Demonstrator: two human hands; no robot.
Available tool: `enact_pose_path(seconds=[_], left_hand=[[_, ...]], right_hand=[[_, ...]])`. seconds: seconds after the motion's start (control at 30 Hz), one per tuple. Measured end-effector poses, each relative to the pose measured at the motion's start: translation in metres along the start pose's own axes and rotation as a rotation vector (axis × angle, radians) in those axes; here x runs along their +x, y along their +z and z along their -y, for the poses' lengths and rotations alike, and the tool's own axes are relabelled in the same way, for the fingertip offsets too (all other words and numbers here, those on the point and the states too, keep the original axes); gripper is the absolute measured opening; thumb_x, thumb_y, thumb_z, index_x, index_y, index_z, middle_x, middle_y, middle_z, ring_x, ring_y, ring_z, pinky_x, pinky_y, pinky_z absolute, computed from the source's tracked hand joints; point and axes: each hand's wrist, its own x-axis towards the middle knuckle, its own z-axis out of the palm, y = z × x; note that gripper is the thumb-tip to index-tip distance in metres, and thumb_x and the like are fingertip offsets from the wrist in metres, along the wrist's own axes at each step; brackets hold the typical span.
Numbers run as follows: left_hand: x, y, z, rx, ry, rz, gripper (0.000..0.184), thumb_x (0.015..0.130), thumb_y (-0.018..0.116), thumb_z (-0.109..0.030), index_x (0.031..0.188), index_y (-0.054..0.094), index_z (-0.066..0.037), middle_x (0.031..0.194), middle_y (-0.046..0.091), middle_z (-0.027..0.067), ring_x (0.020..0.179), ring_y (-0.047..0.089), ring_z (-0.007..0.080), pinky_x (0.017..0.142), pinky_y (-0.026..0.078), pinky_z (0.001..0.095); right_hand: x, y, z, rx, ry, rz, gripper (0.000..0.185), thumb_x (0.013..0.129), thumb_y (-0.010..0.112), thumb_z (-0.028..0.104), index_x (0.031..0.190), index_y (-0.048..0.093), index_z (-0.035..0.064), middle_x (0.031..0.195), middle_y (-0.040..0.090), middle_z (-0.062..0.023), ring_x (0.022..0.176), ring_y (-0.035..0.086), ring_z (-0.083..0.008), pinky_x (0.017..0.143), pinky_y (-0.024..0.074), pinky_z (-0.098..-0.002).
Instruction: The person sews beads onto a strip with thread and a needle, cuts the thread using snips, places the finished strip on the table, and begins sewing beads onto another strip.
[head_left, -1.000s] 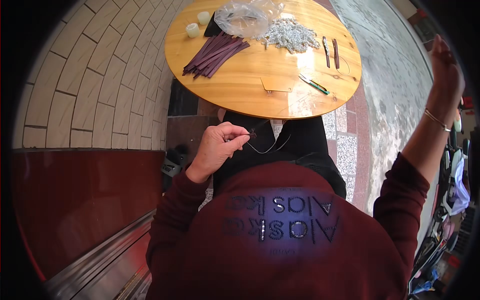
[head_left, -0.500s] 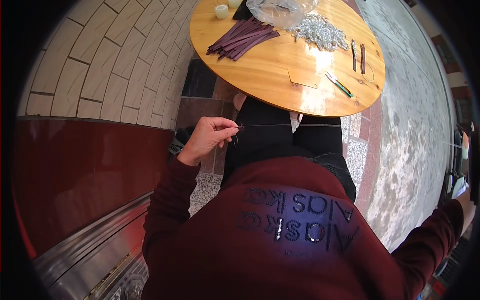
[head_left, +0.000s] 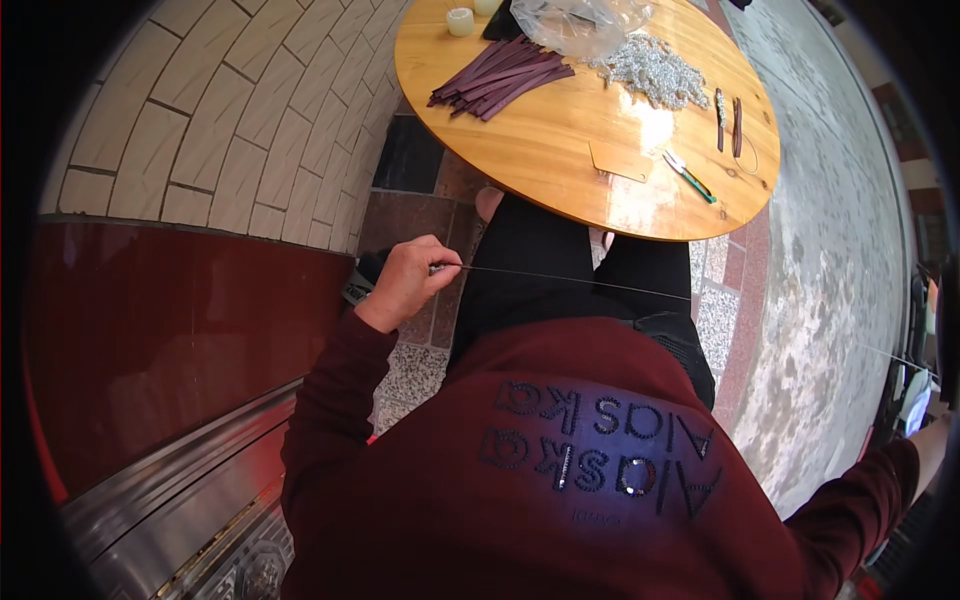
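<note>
My left hand (head_left: 408,282) is closed above the left side of the lap, its thumb and fingers pinched on a thin thread (head_left: 600,284). From there the thread runs taut to the right across the black trousers. A small bit of something shows between the fingers, too small to name. Far out at the right edge is my right hand (head_left: 934,447), with the arm stretched away. Its fingers are lost in the dark rim of the view. A thin line shows just above it, over the grey floor.
On the round wooden table (head_left: 540,150) lie purple-brown strips (head_left: 500,78), a pile of clear silvery pieces (head_left: 655,70), a plastic bag (head_left: 575,25), a card (head_left: 618,160), green-handled snips (head_left: 690,177) and two narrow bundles (head_left: 737,127). A tiled wall (head_left: 230,130) stands at left.
My left hand has turned and drawn slightly down and left, its fingers closing more tightly. The small dark tangle and loop at its fingertips no longer show. The view has shifted slightly.
</note>
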Motion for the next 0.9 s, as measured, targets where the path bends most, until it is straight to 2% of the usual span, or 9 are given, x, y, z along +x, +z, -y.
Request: enact_pose_path(seconds=[0.13,0.2,0.3,0.43,0.53,0.6,0.7,0.8,0.9], left_hand=[[0.003,0.005,-0.013,0.007,0.004,-0.097,0.013,0.075,0.064,-0.004,0.088,0.064,-0.005,0.077,0.059,0.0092,0.069,0.060,0.0250,0.062,0.047,0.0311],[0.003,0.006,-0.020,-0.023,0.100,-0.164,0.011,0.077,0.062,-0.004,0.088,0.061,-0.005,0.080,0.059,0.0084,0.074,0.062,0.0260,0.065,0.048,0.0331],[0.002,0.006,-0.013,0.027,0.179,-0.118,0.012,0.077,0.061,-0.003,0.089,0.063,-0.005,0.082,0.061,0.0095,0.076,0.063,0.0268,0.067,0.049,0.0336],[0.003,0.006,-0.013,-0.001,0.124,-0.069,0.014,0.078,0.062,-0.003,0.091,0.064,-0.006,0.083,0.064,0.0112,0.076,0.063,0.0278,0.066,0.050,0.0331],[0.003,0.008,-0.014,-0.041,0.067,-0.071,0.015,0.079,0.062,-0.004,0.093,0.066,-0.005,0.084,0.065,0.0125,0.075,0.064,0.0259,0.066,0.050,0.0315],[0.003,0.009,-0.015,-0.121,0.045,-0.104,0.012,0.081,0.062,-0.004,0.091,0.066,-0.002,0.082,0.066,0.0086,0.071,0.062,0.0125,0.063,0.048,0.0251],[0.002,0.007,-0.020,-0.158,-0.056,-0.101,0.011,0.080,0.062,-0.005,0.089,0.066,-0.001,0.076,0.066,0.0062,0.067,0.060,0.0086,0.061,0.047,0.0233],[0.004,0.007,-0.020,-0.136,-0.126,-0.157,0.012,0.078,0.060,-0.007,0.086,0.067,-0.001,0.075,0.067,0.0108,0.067,0.064,0.0135,0.061,0.048,0.0244],[0.007,0.012,-0.005,-0.189,-0.217,-0.199,0.013,0.077,0.060,-0.006,0.087,0.067,0.000,0.074,0.067,0.0110,0.065,0.063,0.0129,0.060,0.047,0.0244]], right_hand=[[0.008,0.003,-0.017,0.026,0.017,0.005,0.021,0.094,0.039,0.024,0.094,0.056,0.0101,0.079,0.055,-0.0031,0.070,0.051,-0.0155,0.064,0.0411,-0.0335],[0.011,0.005,-0.021,0.037,0.019,0.010,0.021,0.094,0.039,0.023,0.094,0.056,0.0096,0.079,0.055,-0.0034,0.070,0.051,-0.0155,0.065,0.0414,-0.0335],[0.013,0.005,-0.027,0.047,0.025,0.021,0.021,0.094,0.040,0.023,0.095,0.056,0.0088,0.079,0.055,-0.0039,0.070,0.051,-0.0156,0.065,0.0418,-0.0335],[0.016,0.003,-0.035,0.054,0.032,0.031,0.021,0.094,0.040,0.022,0.096,0.056,0.0078,0.079,0.055,-0.0046,0.070,0.051,-0.0157,0.065,0.0424,-0.0336],[0.016,0.001,-0.039,0.065,0.041,0.037,0.021,0.094,0.040,0.021,0.097,0.056,0.0071,0.079,0.055,-0.0051,0.069,0.051,-0.0158,0.066,0.0429,-0.0336],[0.018,0.000,-0.042,0.070,0.045,0.041,0.021,0.094,0.040,0.021,0.097,0.056,0.0066,0.080,0.055,-0.0055,0.069,0.051,-0.0159,0.066,0.0432,-0.0336],[0.019,-0.004,-0.047,0.081,0.055,0.042,0.021,0.094,0.040,0.020,0.098,0.056,0.0058,0.080,0.055,-0.0060,0.069,0.051,-0.0160,0.066,0.0437,-0.0337],[0.023,-0.007,-0.052,0.089,0.068,0.045,0.021,0.095,0.041,0.019,0.098,0.056,0.0051,0.080,0.055,-0.0065,0.069,0.051,-0.0161,0.067,0.0441,-0.0337],[0.026,-0.010,-0.058,0.097,0.083,0.043,0.021,0.095,0.041,0.019,0.099,0.056,0.0043,0.080,0.055,-0.0070,0.069,0.051,-0.0162,0.067,0.0446,-0.0337]])
